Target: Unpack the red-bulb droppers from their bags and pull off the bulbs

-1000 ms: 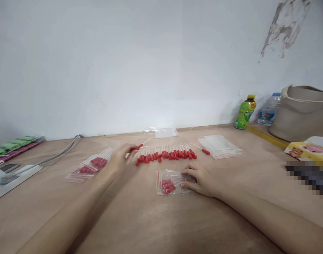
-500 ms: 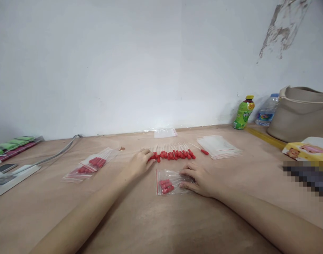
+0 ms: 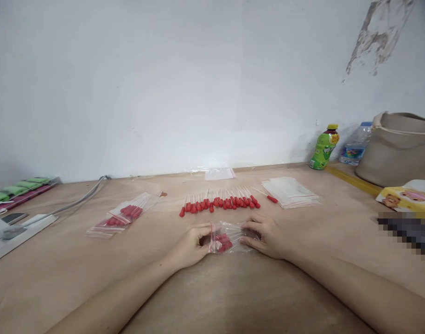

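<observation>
A clear zip-lock bag (image 3: 235, 230) with red-bulbed droppers (image 3: 223, 243) inside lies in front of me. My left hand (image 3: 193, 245) pinches its red-striped zip end, with part of the thumb and fingers at the edge. The opposite end of the bag is between the fingers and thumb of my right hand (image 3: 269, 237). Just beyond both hands stretches a row of loose droppers (image 3: 229, 203), red bulbs toward me and thin pale stems toward the wall. One single dropper (image 3: 272, 199) lies apart at the row's right end.
Filled zip-lock bags (image 3: 123, 215) overlap on the left. A stack of flat bags (image 3: 292, 194) lies right of the row, another bag (image 3: 219, 174) by the wall. Farther right are a green bottle (image 3: 324, 147), a water bottle (image 3: 354, 147) and a beige bucket (image 3: 396, 153). A cable (image 3: 83, 197) runs left.
My left hand has come back from the left end of the dropper row and taken hold of the bag's zip end. My right hand has stayed on the bag.
</observation>
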Tool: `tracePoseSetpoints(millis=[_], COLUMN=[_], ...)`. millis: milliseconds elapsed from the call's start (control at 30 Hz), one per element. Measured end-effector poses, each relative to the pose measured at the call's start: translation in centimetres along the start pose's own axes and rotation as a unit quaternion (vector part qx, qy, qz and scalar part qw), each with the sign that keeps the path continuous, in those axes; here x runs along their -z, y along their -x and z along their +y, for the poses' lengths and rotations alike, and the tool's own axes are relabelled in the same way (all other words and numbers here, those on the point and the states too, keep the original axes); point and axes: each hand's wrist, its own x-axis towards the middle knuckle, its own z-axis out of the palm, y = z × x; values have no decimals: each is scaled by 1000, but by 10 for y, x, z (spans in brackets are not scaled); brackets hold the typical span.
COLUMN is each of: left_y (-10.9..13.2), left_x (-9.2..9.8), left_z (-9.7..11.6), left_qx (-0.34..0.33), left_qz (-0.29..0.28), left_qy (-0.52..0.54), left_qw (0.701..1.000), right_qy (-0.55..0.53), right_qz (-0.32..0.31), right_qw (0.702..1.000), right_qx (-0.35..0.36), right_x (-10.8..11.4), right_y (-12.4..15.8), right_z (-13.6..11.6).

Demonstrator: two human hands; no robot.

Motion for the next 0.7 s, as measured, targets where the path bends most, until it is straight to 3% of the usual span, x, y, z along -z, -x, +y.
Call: tracePoseSetpoints(millis=[200, 433, 700], left_y=[-2, -1, -1], left_x=[7, 2, -8], left_z=[3, 2, -14], left_qx=[-9, 26, 55], left_qz=[-52, -27, 29], left_qy=[-15, 22, 163], left_qw=[998, 999, 985], right_qy=[38, 61, 77], right_qz=[15, 17, 20], right_qw=[999, 998, 996], right_qx=[-19, -26, -37], right_x=[-2, -3, -4], right_y=[2, 2, 2], right_z=[0, 1, 0])
